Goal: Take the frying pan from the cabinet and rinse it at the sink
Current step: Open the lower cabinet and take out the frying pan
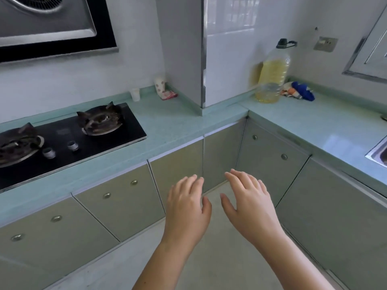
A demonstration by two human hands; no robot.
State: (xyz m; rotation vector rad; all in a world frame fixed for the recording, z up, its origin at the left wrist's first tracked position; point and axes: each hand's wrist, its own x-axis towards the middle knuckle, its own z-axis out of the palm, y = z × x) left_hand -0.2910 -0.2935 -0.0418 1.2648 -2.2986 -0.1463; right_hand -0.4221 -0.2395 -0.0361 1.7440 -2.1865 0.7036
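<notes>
At lower centre the left hand and right hand hover side by side, fingers relaxed and holding nothing, above open floor before the closed cabinet doors, with the sink corner at the right edge, a gas stove left and an oil bottle upper right.

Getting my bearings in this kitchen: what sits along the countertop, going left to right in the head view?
gas stove → small white cup → spotted cup → oil bottle → blue cloth → sink
</notes>
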